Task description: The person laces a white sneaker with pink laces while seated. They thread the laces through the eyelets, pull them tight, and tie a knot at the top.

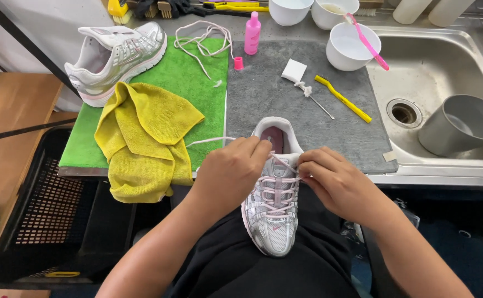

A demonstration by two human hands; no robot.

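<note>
A silver and white sneaker (273, 218) with pink laces rests on my lap, toe toward me, heel against the counter edge. My left hand (231, 168) pinches a pale pink lace (211, 140) at the shoe's upper eyelets; the lace's free end trails left over the green mat. My right hand (334, 179) grips the lace on the shoe's right side near the top eyelets. The second sneaker (117, 55), unlaced, lies on its side at the back left.
A yellow cloth (142, 138) drapes over the green mat (197, 88). A loose lace (202, 41), pink bottle (252, 33), white sponge (294, 70), yellow brush (343, 98) and white bowls (349, 47) sit on the grey mat (274, 99). Sink (434, 72) at right; black crate (37, 221) at left.
</note>
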